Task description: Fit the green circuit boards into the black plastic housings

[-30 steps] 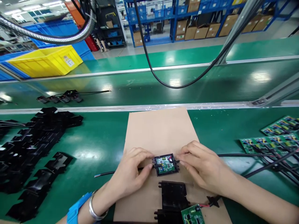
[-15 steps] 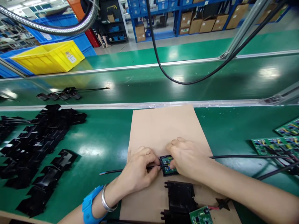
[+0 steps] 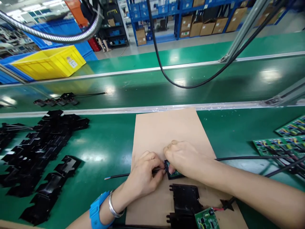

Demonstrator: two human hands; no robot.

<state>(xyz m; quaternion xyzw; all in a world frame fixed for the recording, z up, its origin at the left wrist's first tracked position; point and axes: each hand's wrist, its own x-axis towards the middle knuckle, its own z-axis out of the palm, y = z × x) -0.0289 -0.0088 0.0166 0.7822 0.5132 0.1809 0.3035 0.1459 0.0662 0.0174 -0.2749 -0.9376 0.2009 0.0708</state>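
A small circuit board in a black plastic housing (image 3: 175,175) lies on the cardboard sheet (image 3: 164,130). My left hand (image 3: 149,173) pinches a black cable (image 3: 119,175) right where it meets the housing's left side; the cable's stripped end sticks out to the left. Over the top of the housing, my right hand (image 3: 181,159) is closed, its thumb pressing down on the board near the left end and covering much of it. Just below lie black plastic housings (image 3: 186,197) and a loose green circuit board (image 3: 206,219) with a red wire.
Rows of black plastic housings (image 3: 45,149) cover the left of the green bench. Wired circuit boards (image 3: 281,146) lie at the right. A yellow bin (image 3: 50,63) stands at the back left, and a black cable (image 3: 190,86) hangs in a loop above the bench.
My right hand has slid left over the board, so less of it shows. My left hand keeps its pinch at the cable's entry. The whole view has shifted slightly.
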